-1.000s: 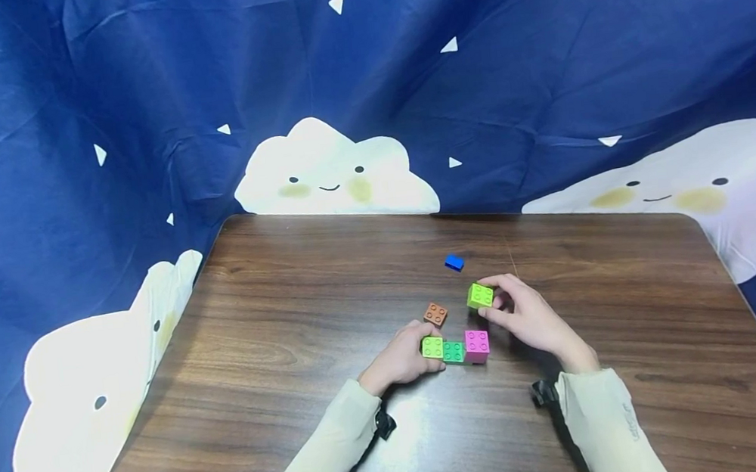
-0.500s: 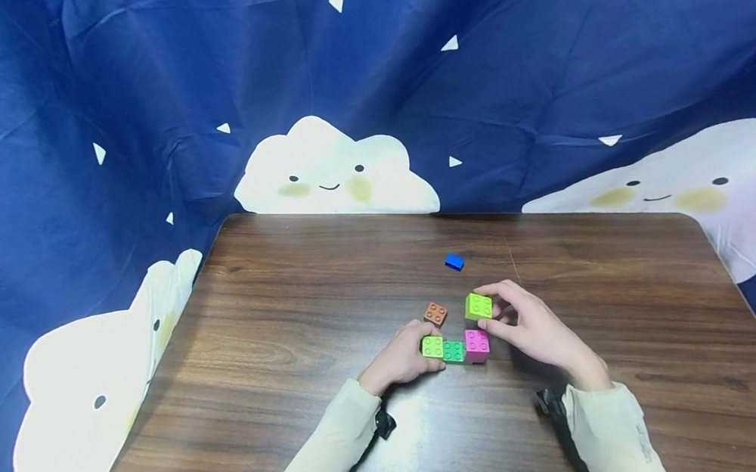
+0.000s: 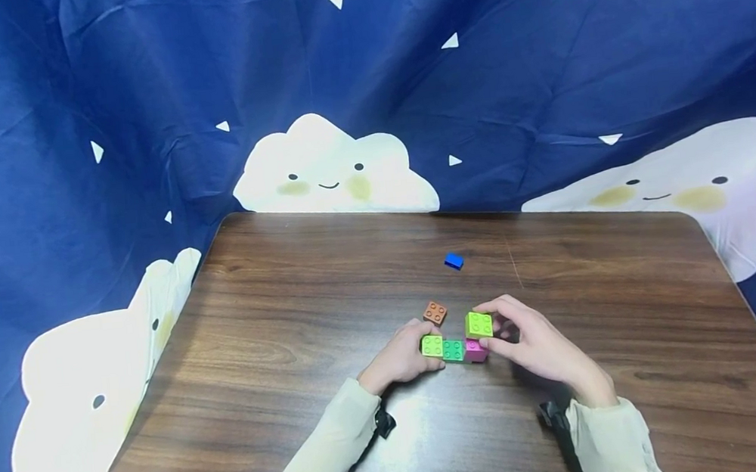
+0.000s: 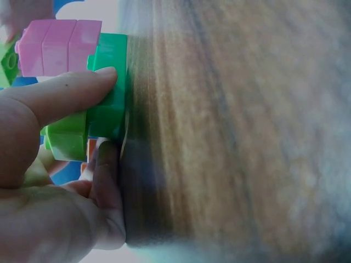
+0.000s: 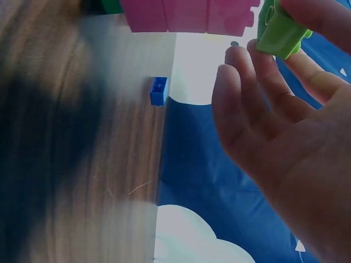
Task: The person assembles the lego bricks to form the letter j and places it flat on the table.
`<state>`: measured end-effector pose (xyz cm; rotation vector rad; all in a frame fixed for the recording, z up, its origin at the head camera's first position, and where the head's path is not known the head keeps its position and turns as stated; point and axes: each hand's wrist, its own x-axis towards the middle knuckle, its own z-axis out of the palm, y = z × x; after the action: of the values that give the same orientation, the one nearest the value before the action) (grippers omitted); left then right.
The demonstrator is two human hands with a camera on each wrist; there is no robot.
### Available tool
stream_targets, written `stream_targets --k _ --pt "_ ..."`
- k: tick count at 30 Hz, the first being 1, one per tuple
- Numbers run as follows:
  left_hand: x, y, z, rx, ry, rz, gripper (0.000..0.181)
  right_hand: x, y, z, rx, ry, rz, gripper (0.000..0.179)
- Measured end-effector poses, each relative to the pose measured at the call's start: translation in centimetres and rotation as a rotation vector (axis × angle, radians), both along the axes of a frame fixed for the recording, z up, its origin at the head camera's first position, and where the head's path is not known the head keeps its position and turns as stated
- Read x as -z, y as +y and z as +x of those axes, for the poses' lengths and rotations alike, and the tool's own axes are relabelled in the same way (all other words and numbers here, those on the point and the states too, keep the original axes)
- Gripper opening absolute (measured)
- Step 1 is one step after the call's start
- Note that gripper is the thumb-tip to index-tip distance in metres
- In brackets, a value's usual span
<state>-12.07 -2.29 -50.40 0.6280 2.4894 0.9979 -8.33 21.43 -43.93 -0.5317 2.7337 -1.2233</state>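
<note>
A dark green building brick [image 3: 453, 350] lies on the table, with a light green brick [image 4: 68, 137] on its left end and a pink stack of bricks [image 4: 60, 48] rising from its right end. My left hand [image 3: 401, 355] grips this build from the left, thumb along the dark green side. Between thumb and fingertips, my right hand [image 3: 537, 342] pinches a lime green brick [image 5: 282, 35]. That brick is just above the pink stack's top studs, a small gap showing in the right wrist view. From the head it covers part of the pink top.
A brown brick [image 3: 435, 313] lies just behind the left fingertips. Farther back is a small blue brick [image 3: 453, 261], tipped so its hollow underside faces the right wrist camera. A blue cloud-patterned curtain [image 3: 361, 55] hangs behind the wooden table [image 3: 301, 289].
My right hand has brought the lime brick toward me, from behind the pink stack to over it. The left hand and its build have stayed in place.
</note>
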Motion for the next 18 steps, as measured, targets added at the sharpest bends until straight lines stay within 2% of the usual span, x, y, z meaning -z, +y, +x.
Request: stream_targets --k 11,18 --pt "0.0 -0.1 0.0 0.013 0.017 0.008 0.034 0.9 -0.1 0.6 -0.019 0.025 -0.051 0.041" --pt "-0.2 -0.1 0.0 0.007 0.006 0.005 0.033 1.2 -0.1 0.7 -0.007 0.004 -0.048 0.038"
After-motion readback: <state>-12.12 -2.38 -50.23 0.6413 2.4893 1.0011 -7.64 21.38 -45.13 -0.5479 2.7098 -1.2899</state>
